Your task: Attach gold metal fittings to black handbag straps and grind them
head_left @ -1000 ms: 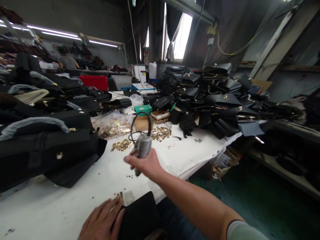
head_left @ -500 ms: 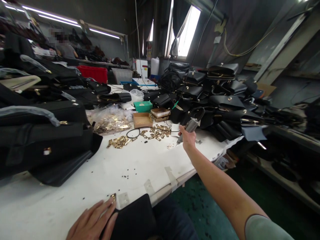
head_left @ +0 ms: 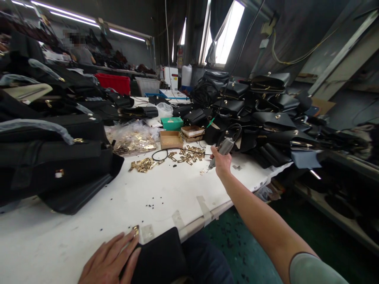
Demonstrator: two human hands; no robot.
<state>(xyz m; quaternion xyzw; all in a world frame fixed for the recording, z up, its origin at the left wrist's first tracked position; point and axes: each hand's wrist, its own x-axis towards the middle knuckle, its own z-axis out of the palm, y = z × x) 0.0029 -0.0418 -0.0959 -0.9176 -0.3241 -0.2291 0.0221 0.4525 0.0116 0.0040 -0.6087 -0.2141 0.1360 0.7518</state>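
My right hand (head_left: 222,161) is wrapped round a grey power screwdriver (head_left: 225,146), its tip pointing down at a few tiny bits (head_left: 202,172) on the white table. At the near edge, my left hand (head_left: 111,256) lies with its fingers stretched over a black leather piece (head_left: 161,256). A small gold metal plate (head_left: 136,230) sits at its fingertips. Gold metal fittings (head_left: 191,155) are spread beyond the table's middle, beside another pile of them (head_left: 145,165).
Black bags (head_left: 56,169) crowd the left, and more bags (head_left: 271,122) are stacked at the right. Behind the fittings stand an open cardboard box (head_left: 171,139), a green box (head_left: 172,123) and a plastic bag of fittings (head_left: 134,140). A person (head_left: 81,53) is far back left.
The view has shifted slightly, so the background sits a little further right. My right hand still grips the screwdriver near the tiny bits, and my left hand stays on the black piece.
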